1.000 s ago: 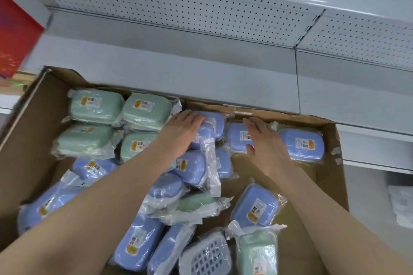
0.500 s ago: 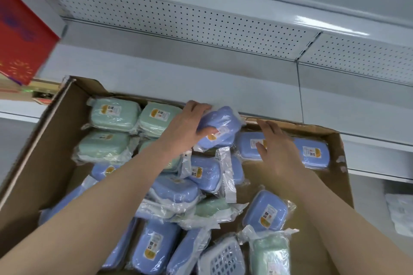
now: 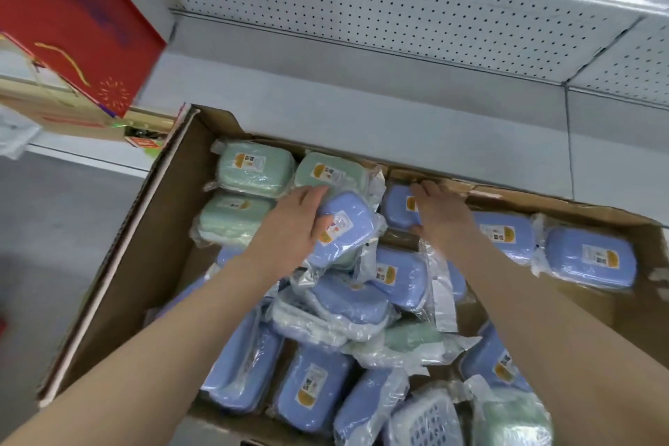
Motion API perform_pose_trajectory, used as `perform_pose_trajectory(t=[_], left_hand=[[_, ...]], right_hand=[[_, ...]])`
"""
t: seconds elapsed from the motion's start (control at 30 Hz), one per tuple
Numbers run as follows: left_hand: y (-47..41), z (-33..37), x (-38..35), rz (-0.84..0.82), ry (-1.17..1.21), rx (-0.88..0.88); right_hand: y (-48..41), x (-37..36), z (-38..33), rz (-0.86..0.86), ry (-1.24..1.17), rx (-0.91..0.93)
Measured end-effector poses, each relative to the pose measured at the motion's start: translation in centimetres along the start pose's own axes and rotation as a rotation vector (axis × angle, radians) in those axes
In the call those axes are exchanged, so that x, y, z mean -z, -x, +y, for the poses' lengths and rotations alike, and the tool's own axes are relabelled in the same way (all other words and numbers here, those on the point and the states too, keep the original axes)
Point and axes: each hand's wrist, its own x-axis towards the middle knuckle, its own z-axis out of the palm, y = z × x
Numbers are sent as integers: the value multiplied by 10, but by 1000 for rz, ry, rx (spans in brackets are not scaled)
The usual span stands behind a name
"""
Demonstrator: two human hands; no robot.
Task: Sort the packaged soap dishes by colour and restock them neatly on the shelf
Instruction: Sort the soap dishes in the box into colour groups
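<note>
Inside the cardboard box (image 3: 152,246), the left hand (image 3: 289,224) grips a blue soap dish (image 3: 347,228) sealed in a clear wrapper. The left fingers (image 3: 313,192) curl over the far long edge of the dish and the thumb presses its labelled face. The dish is tilted and sits above the other packs.

Just beyond the left fingertips, green soap dishes (image 3: 253,170) lie side by side against the far wall. A third green dish (image 3: 231,217) lies to the left of the left knuckles.

The right hand (image 3: 441,217) rests on a second blue dish (image 3: 396,208) at the far wall. The right fingers (image 3: 425,188) are nearly straight and close together, with the tips at the cardboard edge. The thumb lies at the near edge of that dish; whether it clamps the dish cannot be told.

To the right of the right knuckles, two more blue dishes (image 3: 503,233) lie in a row. Behind both wrists lies a loose pile of blue packs (image 3: 315,384), with a white perforated tray (image 3: 423,424) at its near end.

Beyond all fingertips, past the box wall, runs the grey shelf (image 3: 362,127) with its pegboard panel (image 3: 362,11). A red carton (image 3: 72,22) stands far left of the left fingers.
</note>
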Motion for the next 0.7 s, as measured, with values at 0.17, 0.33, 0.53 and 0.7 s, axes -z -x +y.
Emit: perform_pose_trajectory(t=[0.17, 0.33, 0.53, 0.7], left_hand=[[12, 13, -10, -25, -168, -54], [8, 31, 0, 82, -65, -30], [-9, 85, 15, 169, -24, -117], [-32, 171, -5, 149, -47, -246]], right_hand=[[6, 4, -3, 106, 103, 13], [40, 31, 11, 356, -92, 6], [110, 51, 69, 580, -370, -151], [184, 13, 151, 470, -155, -221]])
